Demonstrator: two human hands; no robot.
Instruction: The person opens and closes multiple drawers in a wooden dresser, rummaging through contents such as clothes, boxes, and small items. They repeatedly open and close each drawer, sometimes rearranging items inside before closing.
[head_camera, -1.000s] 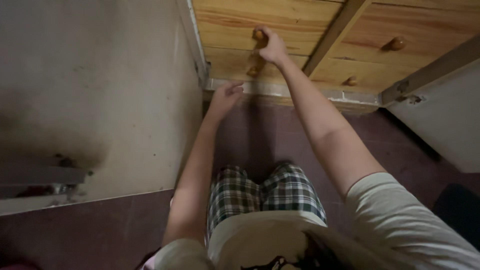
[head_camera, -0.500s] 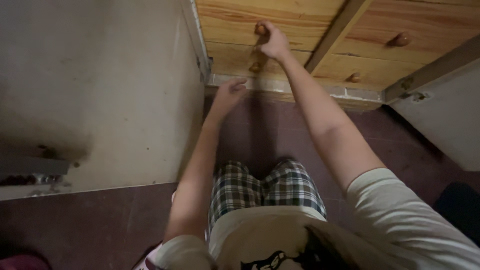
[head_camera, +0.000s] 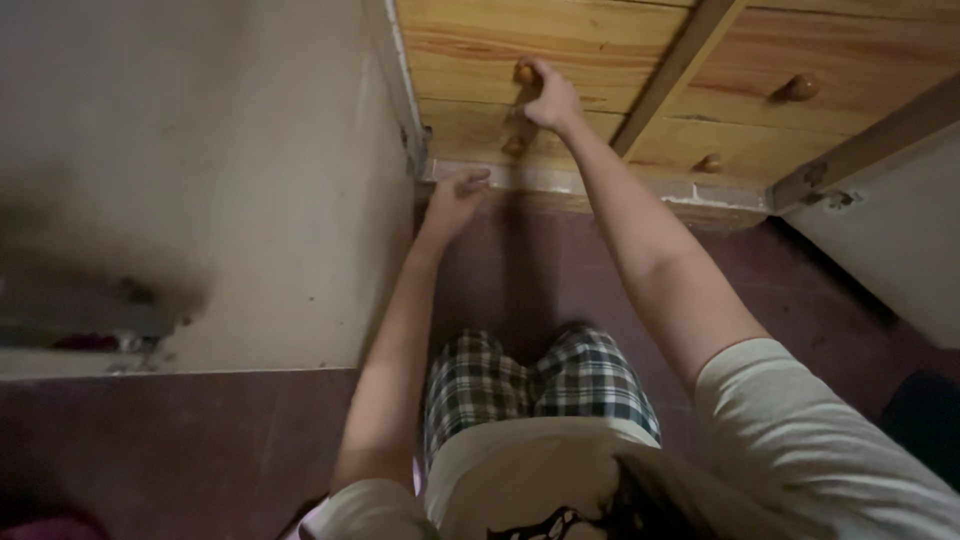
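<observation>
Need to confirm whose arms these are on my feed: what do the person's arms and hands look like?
Both arms are bare from the short, pale beige sleeves down. The left hand and right hand wear no gloves; no rings, watch or bands are visible. Only the right sleeve shows fully.

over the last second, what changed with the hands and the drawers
Almost nothing. The right hand keeps its grip on the round wooden knob of the upper left drawer, which looks no further out. The left hand stays open and empty, hovering low near the lower knob. Only the camera drifted slightly.
</observation>
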